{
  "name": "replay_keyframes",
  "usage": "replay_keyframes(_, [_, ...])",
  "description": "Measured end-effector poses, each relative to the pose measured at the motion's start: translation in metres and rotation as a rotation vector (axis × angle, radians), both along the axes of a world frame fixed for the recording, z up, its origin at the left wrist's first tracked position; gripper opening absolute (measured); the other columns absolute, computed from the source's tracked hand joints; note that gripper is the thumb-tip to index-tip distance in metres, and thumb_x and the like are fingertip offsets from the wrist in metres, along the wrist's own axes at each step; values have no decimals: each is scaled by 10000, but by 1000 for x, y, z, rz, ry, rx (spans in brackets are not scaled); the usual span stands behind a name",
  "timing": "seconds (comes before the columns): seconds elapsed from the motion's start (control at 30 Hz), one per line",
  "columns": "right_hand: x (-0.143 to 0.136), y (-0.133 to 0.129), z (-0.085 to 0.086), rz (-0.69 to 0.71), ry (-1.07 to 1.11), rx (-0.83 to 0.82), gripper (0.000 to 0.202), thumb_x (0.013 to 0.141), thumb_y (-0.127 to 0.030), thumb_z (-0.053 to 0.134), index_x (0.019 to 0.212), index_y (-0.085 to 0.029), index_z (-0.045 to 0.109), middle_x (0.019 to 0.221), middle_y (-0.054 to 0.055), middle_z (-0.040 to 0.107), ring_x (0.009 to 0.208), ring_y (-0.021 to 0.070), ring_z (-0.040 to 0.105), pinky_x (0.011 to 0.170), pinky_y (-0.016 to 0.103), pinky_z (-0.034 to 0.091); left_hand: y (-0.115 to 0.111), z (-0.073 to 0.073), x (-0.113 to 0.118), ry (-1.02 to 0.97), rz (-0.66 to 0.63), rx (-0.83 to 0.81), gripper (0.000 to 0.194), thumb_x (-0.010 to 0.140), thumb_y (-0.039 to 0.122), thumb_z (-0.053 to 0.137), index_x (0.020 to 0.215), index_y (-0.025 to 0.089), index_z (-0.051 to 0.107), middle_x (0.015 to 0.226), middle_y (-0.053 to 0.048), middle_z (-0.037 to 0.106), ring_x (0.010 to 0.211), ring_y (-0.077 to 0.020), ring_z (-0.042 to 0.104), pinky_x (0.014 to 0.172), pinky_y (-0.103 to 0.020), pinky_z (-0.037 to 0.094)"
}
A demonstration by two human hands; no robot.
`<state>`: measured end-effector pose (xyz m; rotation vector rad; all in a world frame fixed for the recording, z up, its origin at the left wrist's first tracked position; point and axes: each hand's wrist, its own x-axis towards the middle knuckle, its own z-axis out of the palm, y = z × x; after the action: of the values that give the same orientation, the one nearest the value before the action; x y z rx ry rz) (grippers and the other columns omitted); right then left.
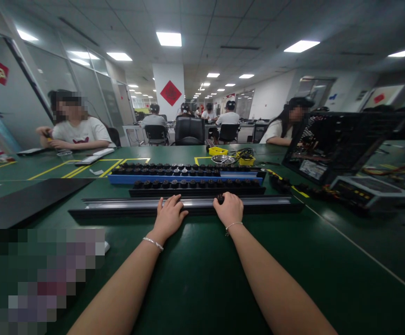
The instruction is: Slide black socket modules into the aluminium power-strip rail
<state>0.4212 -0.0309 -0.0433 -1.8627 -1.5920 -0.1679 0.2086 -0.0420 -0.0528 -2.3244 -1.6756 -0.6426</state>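
A long black channel rail [108, 204] with a shiny metal inner strip lies crosswise in front of me. My left hand [169, 216] rests over its middle, fingers stretched out and thumb apart, gripping nothing visible. Farther right, my right hand [229, 209] is closed on a small round black part [220, 198] at the rail; its exact kind is hidden by the fingers. Just behind stands a black rail [202, 191] filled with a row of black knob-like parts [174, 184]. Beyond that, a blue rail [136, 179] carries more such parts, with a bare stretch near its right end.
An opened computer case [349, 144] and a power supply unit [373, 193] stand at the right. Yellow trays [218, 151] and a metal bowl [223, 159] sit behind the rails. A dark panel [31, 202] lies left. Co-workers sit across the green table [202, 279].
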Motion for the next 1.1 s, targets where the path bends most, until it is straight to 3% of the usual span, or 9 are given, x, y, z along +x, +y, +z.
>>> replay_keyframes(0.33, [5,9,5,52,-14,-46,230,784,-393,487,819,-182,572,889,79,638,916,219,526,776,318,326,10,0,2,-7,26,-13,170,821,359,507,903,252,610,1342,-36,487,1240,-246,411,1071,-535,171])
replay_keyframes(1.1, [25,11,0,-34,-35,8,220,754,-381,493,799,-180,571,832,80,637,875,224,541,834,349,316,10,1,3,-26,27,-32,149,810,352,515,860,253,615,1337,-29,495,1226,-250,429,1066,-526,187])
